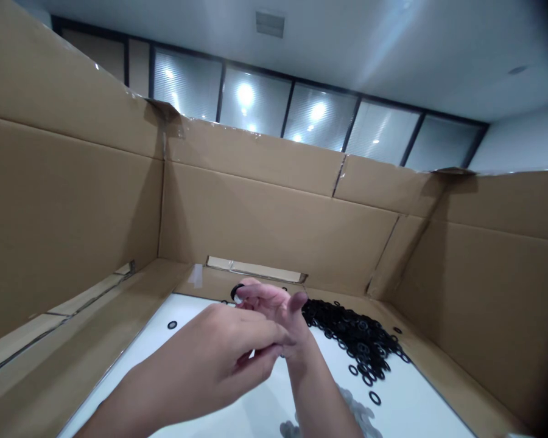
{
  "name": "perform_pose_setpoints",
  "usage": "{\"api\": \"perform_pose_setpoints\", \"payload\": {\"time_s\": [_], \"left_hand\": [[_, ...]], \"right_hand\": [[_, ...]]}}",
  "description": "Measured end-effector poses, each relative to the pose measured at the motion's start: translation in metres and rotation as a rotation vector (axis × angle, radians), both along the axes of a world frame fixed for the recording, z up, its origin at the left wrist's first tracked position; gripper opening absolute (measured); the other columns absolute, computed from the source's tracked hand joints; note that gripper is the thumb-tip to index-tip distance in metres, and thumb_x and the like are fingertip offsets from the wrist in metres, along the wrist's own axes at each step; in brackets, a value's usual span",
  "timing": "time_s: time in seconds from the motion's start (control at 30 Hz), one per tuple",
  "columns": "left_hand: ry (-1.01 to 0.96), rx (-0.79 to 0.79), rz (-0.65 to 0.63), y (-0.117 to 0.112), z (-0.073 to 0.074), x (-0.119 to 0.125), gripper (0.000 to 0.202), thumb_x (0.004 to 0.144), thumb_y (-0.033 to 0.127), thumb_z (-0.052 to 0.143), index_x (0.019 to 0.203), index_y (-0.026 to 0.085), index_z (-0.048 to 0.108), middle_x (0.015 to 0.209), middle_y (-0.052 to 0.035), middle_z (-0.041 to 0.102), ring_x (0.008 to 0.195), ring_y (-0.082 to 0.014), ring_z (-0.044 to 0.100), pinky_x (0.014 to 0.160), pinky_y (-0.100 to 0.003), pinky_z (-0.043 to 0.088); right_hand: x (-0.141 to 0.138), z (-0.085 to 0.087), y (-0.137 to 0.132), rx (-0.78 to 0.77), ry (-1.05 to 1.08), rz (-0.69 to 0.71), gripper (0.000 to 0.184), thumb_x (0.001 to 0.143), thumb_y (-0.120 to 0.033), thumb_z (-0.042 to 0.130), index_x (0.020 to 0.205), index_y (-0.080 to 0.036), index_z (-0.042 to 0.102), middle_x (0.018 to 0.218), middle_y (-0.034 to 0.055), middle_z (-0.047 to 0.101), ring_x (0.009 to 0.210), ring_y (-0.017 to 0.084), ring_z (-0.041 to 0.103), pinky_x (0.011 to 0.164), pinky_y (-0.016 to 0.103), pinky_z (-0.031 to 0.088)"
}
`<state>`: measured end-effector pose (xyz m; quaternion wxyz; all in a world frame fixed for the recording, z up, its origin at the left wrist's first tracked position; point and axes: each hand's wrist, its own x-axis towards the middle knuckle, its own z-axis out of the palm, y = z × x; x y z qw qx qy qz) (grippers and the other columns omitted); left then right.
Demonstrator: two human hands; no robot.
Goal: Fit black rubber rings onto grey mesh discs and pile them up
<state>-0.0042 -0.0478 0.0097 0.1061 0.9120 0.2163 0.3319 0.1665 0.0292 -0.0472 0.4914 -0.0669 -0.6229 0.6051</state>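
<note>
The right grip (274, 307) is palm up, clamped on a black rubber ring (236, 292) at its fingertips. The left grip (210, 359) sits just below it, touching the right hand with its fingers together; I cannot tell whether they hold anything. A heap of black rings (351, 331) lies beside the right grip on the white desk (415, 395), with pale pieces (288, 429) below both grips and a cardboard wall (274, 231) beyond.
</note>
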Motion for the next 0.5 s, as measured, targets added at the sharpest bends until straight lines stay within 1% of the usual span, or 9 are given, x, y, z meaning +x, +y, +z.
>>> {"api": "perform_pose_setpoints", "payload": {"time_s": [0.1, 0.17, 0.23, 0.33, 0.4, 0.5], "left_hand": [[-0.108, 0.033, 0.038, 0.000, 0.004, -0.007, 0.023, 0.095, 0.014, 0.050, 0.103, 0.023, 0.070, 0.066, 0.0040, 0.063, 0.057, -0.0115, 0.053, 0.057, -0.024, 0.039], [-0.219, 0.037, 0.094, 0.001, 0.007, -0.012, 0.020, 0.096, 0.017, 0.051, 0.103, 0.025, 0.069, 0.072, 0.0040, 0.066, 0.058, -0.0104, 0.055, 0.056, -0.022, 0.040], [-0.311, 0.028, 0.153, 0.002, 0.008, -0.016, 0.017, 0.097, 0.020, 0.053, 0.101, 0.026, 0.068, 0.079, 0.0039, 0.070, 0.063, -0.0100, 0.060, 0.058, -0.021, 0.042], [-0.356, 0.010, 0.212, 0.003, 0.010, -0.020, 0.013, 0.097, 0.023, 0.055, 0.100, 0.026, 0.067, 0.081, 0.0044, 0.070, 0.069, -0.0105, 0.063, 0.061, -0.020, 0.045], [-0.347, -0.001, 0.234, 0.003, 0.011, -0.021, 0.014, 0.097, 0.026, 0.054, 0.094, 0.025, 0.067, 0.076, 0.0048, 0.068, 0.066, -0.0102, 0.061, 0.059, -0.020, 0.044], [-0.320, -0.021, 0.265, 0.004, 0.013, -0.022, 0.026, 0.098, 0.032, 0.051, 0.078, 0.023, 0.064, 0.062, 0.0049, 0.058, 0.055, -0.0102, 0.054, 0.053, -0.022, 0.039]], "right_hand": [[0.001, 0.002, -0.004, -0.010, 0.024, -0.021, 0.088, 0.071, -0.094, 0.043, 0.102, -0.022, 0.081, 0.120, 0.0116, 0.061, 0.092, 0.025, 0.063, 0.089, 0.038, 0.052], [0.000, 0.004, -0.006, -0.030, 0.070, -0.015, 0.086, 0.069, -0.096, 0.042, 0.097, -0.025, 0.082, 0.114, 0.0105, 0.063, 0.089, 0.025, 0.062, 0.086, 0.040, 0.052], [-0.001, 0.006, -0.008, -0.043, 0.116, -0.003, 0.084, 0.065, -0.097, 0.045, 0.090, -0.027, 0.082, 0.106, 0.0094, 0.064, 0.082, 0.023, 0.060, 0.080, 0.039, 0.052], [-0.003, 0.007, -0.009, -0.043, 0.143, 0.011, 0.082, 0.062, -0.098, 0.048, 0.084, -0.026, 0.082, 0.098, 0.0086, 0.064, 0.075, 0.021, 0.056, 0.073, 0.036, 0.051], [-0.003, 0.008, -0.008, -0.034, 0.143, 0.023, 0.083, 0.063, -0.098, 0.047, 0.084, -0.026, 0.082, 0.096, 0.0083, 0.063, 0.073, 0.019, 0.055, 0.072, 0.035, 0.050], [-0.003, 0.008, -0.007, -0.003, 0.149, 0.046, 0.085, 0.067, -0.097, 0.043, 0.088, -0.025, 0.083, 0.097, 0.0081, 0.063, 0.072, 0.018, 0.056, 0.072, 0.034, 0.050]]}}
